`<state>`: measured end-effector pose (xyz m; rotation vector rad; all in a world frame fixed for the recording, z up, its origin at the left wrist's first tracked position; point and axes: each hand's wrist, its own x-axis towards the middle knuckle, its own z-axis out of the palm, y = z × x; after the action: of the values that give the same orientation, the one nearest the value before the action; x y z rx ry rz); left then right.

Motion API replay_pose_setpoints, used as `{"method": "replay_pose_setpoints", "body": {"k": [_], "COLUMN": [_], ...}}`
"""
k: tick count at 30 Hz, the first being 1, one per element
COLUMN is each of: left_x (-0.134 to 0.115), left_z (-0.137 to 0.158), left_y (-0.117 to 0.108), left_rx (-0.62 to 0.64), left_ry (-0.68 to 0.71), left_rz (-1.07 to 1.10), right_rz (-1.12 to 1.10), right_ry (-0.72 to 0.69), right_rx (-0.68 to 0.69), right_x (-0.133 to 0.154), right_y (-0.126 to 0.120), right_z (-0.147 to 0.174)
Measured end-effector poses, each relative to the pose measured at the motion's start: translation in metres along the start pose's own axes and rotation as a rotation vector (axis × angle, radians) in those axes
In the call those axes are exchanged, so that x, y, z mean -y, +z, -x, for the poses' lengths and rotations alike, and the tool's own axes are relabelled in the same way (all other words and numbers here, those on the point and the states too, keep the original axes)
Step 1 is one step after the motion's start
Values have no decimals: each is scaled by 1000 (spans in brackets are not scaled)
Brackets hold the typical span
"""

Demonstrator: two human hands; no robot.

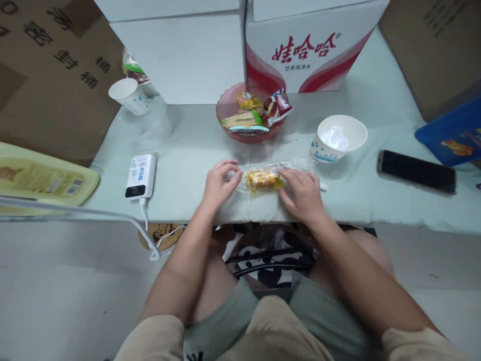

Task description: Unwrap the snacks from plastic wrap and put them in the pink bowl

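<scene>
A yellow packaged snack (265, 181) in crinkled clear plastic wrap lies near the table's front edge, between my two hands. My left hand (222, 183) is at the left end of the wrap, fingers curled and thumb close to the index finger on the loose plastic. At the other end, my right hand (303, 193) has its thumb and fingers around the packet's right side. A small white object, partly covered by that hand, pokes out beyond it. Just behind the right hand stands a white paper cup (338, 138) with crumpled clear plastic inside.
A pink bowl (224, 105) of wrapped snacks stands ahead, before white cartons (203, 55). To the left are a power bank (141, 175) with a cable, another paper cup (130, 95) and a yellow container (48, 178). A phone (416, 172) and blue package (453, 133) lie right.
</scene>
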<state>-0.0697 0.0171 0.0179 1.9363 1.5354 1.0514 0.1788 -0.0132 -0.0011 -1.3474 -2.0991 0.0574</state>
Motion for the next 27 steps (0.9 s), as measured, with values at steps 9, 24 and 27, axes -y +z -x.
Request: {"method": "replay_pose_setpoints", "body": {"k": [9, 24, 27], "left_x": [-10, -9, -6], "left_z": [5, 1, -2], "left_y": [-13, -14, -14], "left_rx": [-202, -145, -225], "left_ry": [-182, -428, -450], "left_rz": [226, 381, 362], "right_rz": [5, -19, -30], "right_ry": [-30, -163, -195], "right_rx": [-192, 35, -62], "right_x": [3, 20, 19], "right_y": [0, 20, 17], "right_z": [2, -9, -6]}}
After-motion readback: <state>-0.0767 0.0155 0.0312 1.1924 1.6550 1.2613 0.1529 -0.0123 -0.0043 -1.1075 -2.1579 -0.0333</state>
